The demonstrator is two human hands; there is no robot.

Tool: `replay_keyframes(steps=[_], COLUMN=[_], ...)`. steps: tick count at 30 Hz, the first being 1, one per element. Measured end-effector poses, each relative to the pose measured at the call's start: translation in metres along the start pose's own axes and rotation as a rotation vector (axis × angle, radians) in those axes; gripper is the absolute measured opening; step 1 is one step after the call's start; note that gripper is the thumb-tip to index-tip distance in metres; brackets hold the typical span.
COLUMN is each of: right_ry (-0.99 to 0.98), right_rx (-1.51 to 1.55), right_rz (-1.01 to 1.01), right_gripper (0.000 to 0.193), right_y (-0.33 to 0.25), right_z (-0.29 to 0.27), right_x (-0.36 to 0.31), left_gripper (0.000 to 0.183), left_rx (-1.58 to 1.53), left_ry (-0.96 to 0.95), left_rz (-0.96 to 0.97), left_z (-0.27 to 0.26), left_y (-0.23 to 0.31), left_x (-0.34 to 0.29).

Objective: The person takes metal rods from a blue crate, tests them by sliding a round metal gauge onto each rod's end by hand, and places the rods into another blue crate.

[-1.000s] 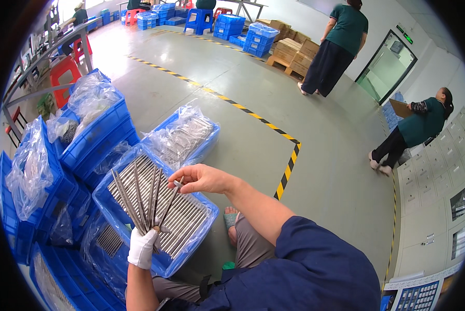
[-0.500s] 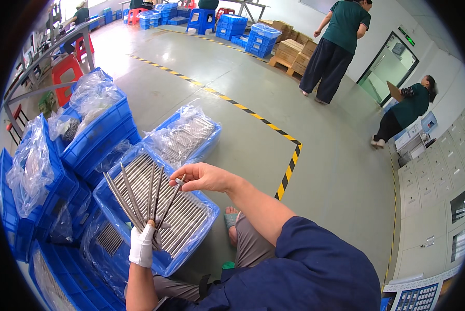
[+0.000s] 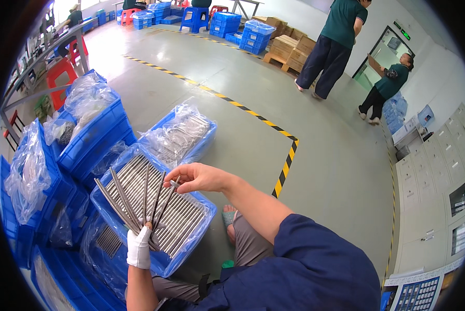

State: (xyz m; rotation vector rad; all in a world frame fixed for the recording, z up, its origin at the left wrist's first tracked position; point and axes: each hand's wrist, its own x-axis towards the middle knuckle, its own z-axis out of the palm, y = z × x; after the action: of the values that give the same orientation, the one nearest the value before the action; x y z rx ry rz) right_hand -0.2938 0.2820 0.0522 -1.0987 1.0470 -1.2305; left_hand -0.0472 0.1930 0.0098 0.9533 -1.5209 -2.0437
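My left hand [image 3: 139, 249], in a white glove with bare fingertips, is closed round the lower ends of several slim metal rods [image 3: 123, 194], which fan out upward. My right hand [image 3: 198, 178], bare, pinches a small flat silvery piece [image 3: 175, 184] at the upper end of the rightmost rod. Whether that piece sits round the rod or against it, I cannot tell. Below both hands stands a blue crate [image 3: 207, 220] lined with clear plastic, filled with rows of similar metal rods [image 3: 183, 220].
Behind it is another plastic-covered crate [image 3: 204, 142] of metal parts. Stacked blue crates [image 3: 100, 132] crowd my left. Black-and-yellow tape [image 3: 284, 173] marks the floor. Two people in green tops [image 3: 341, 23] are at the far right, near a door [image 3: 385, 57]; grey cabinets [image 3: 424, 207] line the right.
My hands keep nearly the same hold on the rods and the small piece. The person with the board has moved left, closer to the door; the other person has shifted their feet.
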Motion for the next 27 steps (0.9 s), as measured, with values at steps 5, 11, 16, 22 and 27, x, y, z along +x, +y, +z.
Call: replay_keyframes(steps=[5, 11, 16, 22, 27], right_ry=[0.034, 0.021, 0.024, -0.056, 0.056], right_rx=[-0.011, -0.021, -0.023, -0.043, -0.062], right_rz=[0.0, -0.03, -0.038, -0.084, -0.015], right_gripper=[0.037, 0.033, 0.034, 0.033, 0.035], right_y=[0.0, -0.002, 0.002, 0.016, 0.002], right_z=[-0.002, -0.002, -0.005, -0.006, -0.011], right_x=[-0.002, -0.002, -0.005, 0.009, -0.005], left_gripper=[0.02, 0.016, 0.014, 0.016, 0.015], left_rx=[0.001, -0.053, 0.03, 0.102, 0.078], left_ry=[-0.031, -0.025, -0.081, 0.012, -0.065], left_rz=[-0.043, -0.014, -0.051, -0.103, -0.125], left_z=[0.001, 0.005, 0.005, -0.005, 0.004], left_y=[-0.001, -0.002, 0.002, -0.001, 0.009], left_x=[0.003, 0.001, 0.001, 0.0, 0.011])
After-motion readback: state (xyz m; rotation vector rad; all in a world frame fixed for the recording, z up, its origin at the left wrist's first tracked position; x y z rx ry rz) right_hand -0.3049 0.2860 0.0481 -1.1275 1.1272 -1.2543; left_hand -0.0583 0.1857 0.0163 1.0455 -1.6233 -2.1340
